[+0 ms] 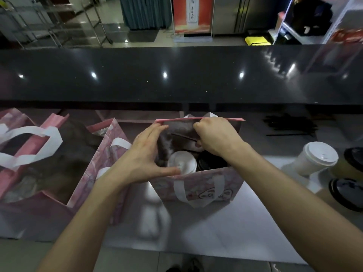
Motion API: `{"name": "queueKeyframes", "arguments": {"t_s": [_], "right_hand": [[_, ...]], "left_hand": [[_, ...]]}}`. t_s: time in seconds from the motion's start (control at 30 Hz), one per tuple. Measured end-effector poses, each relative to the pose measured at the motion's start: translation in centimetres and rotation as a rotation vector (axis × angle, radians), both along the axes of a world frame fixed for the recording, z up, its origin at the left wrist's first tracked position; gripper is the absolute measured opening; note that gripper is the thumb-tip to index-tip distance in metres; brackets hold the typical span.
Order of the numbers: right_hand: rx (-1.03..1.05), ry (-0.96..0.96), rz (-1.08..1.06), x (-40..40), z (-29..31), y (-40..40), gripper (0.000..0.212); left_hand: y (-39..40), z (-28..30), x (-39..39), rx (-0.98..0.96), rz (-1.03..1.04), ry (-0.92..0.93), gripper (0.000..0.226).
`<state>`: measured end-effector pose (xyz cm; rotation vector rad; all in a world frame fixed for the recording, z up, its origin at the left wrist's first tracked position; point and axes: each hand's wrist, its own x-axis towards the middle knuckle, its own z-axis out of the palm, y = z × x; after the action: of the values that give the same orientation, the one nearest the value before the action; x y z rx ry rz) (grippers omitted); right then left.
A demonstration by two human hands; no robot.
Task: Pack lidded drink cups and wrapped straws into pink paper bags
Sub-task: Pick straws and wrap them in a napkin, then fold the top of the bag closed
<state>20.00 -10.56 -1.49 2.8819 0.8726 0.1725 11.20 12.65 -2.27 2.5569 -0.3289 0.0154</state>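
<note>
Your right hand curled inside the pink bag mid-frame, pinching a dark straw, your left hand spread wide on its left edge, white-lidded cup below.

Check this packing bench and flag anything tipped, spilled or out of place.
One thing stands out: the white-lidded cup right of the centre pink bag leans instead of standing upright. No spill shows. The cups inside that bag look upright.

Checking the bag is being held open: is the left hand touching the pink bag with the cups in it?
Touching. The head view shows the left hand spread over the pink bag's left edge, thumb on the near rim.
</note>
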Motion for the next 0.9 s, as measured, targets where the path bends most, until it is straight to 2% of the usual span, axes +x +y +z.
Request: {"name": "queueKeyframes", "arguments": {"t_s": [0.1, 0.17, 0.3, 0.5, 0.6, 0.7, 0.73, 0.8, 0.9], "right_hand": [[0.017, -0.034, -0.053, -0.4, 0.3, -0.5, 0.020], [0.040, -0.044, -0.077, -0.8, 0.3, -0.6, 0.017], [0.112, 0.086, -0.118, -1.1, -0.1, -0.4, 0.008], [0.235, 0.253, -0.139, -1.4, 0.0, -2.1, 0.012], [0.598, 0.286, -0.125, -2.9, 0.4, -4.5, 0.018], [1.050, 0.139, -0.054, -5.2, 0.1, -7.2, 0.013], [1.147, 0.098, -0.048, -5.9, -0.3, -8.1, 0.021], [1.263, 0.113, -0.099, -7.1, -1.5, -10.1, 0.054], [1.234, 0.368, -0.249, -7.9, -3.7, -12.5, 0.089]], "left_hand": [[0.4, -0.6, 0.0, -0.069, 0.027, -0.120, 0.089], [0.6, -1.2, 0.1, -0.124, 0.034, -0.182, 0.075], [0.6, -2.5, 0.2, -0.218, 0.060, -0.236, 0.063], [0.8, -2.8, 0.6, -0.302, 0.087, -0.341, 0.047], [1.5, -2.8, 0.6, -0.351, 0.080, -0.311, 0.058], [3.3, -3.3, 0.3, -0.378, 0.093, -0.055, 0.091], [3.9, -3.5, 0.3, -0.355, 0.077, 0.044, 0.101], [4.5, -4.0, 0.3, -0.291, 0.025, 0.196, 0.110], [4.5, -4.1, 0.9, -0.265, -0.029, 0.302, 0.108]]}}
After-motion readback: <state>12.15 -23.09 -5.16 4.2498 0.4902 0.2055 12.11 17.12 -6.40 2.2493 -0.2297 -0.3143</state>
